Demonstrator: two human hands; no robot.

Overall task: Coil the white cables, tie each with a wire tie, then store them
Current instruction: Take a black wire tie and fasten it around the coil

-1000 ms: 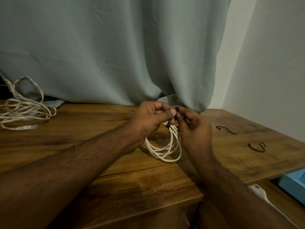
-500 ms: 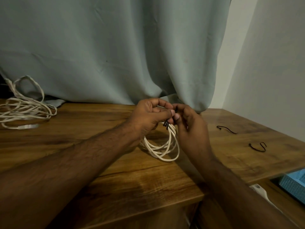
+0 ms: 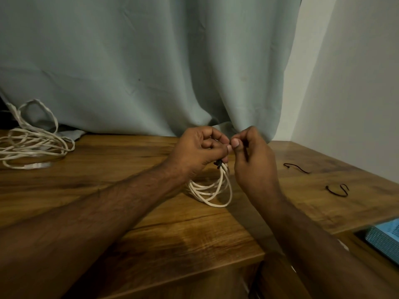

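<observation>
- My left hand (image 3: pixel 198 151) grips the coil (image 3: pixel 212 186) at its top, mid-table (image 3: pixel 129 212); its bottom rests on the wood
- My right hand (image 3: pixel 251 156) pinches the black tie (image 3: pixel 218 164) end
- Loose cable (image 3: pixel 32 145) lies far left; spare ties (image 3: pixel 338 189) right

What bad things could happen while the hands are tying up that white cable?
1. The left hand and right hand pinch the black wire tie only by their fingertips; a slip might let the coiled cable spring loose.
2. The two spare ties lie near the right arm, so a sweep could knock them off the desk.
</observation>
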